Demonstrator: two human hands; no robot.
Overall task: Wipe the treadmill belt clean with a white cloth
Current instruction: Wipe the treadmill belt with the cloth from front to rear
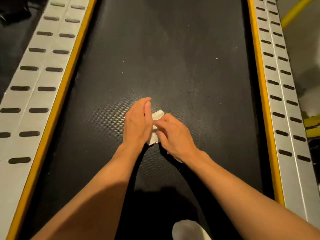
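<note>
just below the middle of the frame, the two hands meet over the white cloth (pixel 158 115), which lies bunched on the dark belt (pixel 173 58) between them. the left hand (pixel 137 122) stands on its edge with fingers straight and together, resting against the cloth's left side and gripping nothing. the right hand (pixel 173 134) has its fingers curled and pinches the cloth from the right. only small parts of the cloth show: a corner above the fingers, a flap lower down between the wrists, and perhaps a scrap under the right wrist, though that is hard to tell. the main risk seems to be the small, wadded cloth. folded this tight, it would touch only a narrow strip of belt, so the pale smears (pixel 199 94) to the right and the white specks (pixel 216 58) scattered further up could simply get pushed about or missed. a loose flap may drag and drop lint on the rough surface. pressing hard could also make the belt slide under the hands. a sweep too wide might catch the yellow strips (pixel 69 70) beside the grey side rails (pixel 34 78). a pale shoe or sock (pixel 188 229) stands at the bottom edge, right where dirt would get pulled.
</note>
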